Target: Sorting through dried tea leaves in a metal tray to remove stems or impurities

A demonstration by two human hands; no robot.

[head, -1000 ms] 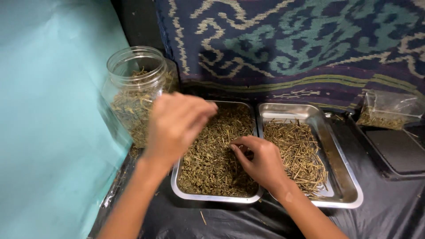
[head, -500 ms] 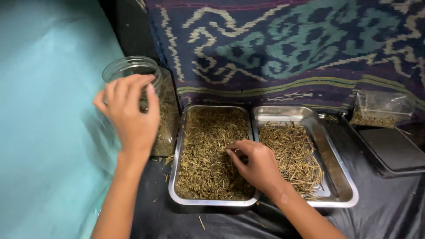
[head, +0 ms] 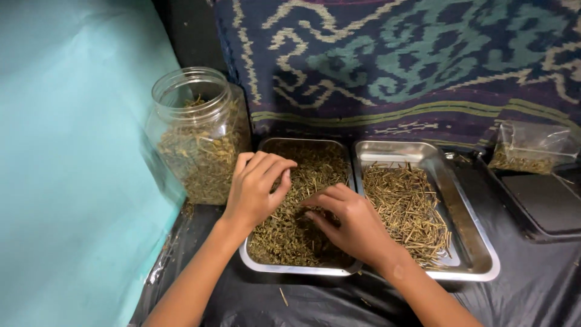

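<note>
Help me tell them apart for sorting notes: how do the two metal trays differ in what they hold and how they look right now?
The left tray is heaped with fine, dark greenish bits covering its bottom; the right tray holds a thinner spread of longer, pale straw-like sticks, with bare metal showing at its far end. Both hands, left hand and right hand, are in the left tray; none is in the right. Both are shiny rectangular pans, side by side.

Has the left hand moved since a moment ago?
Yes. The left hand was over the glass jar; it has come rightward and down to the left tray of dried stems.
</note>
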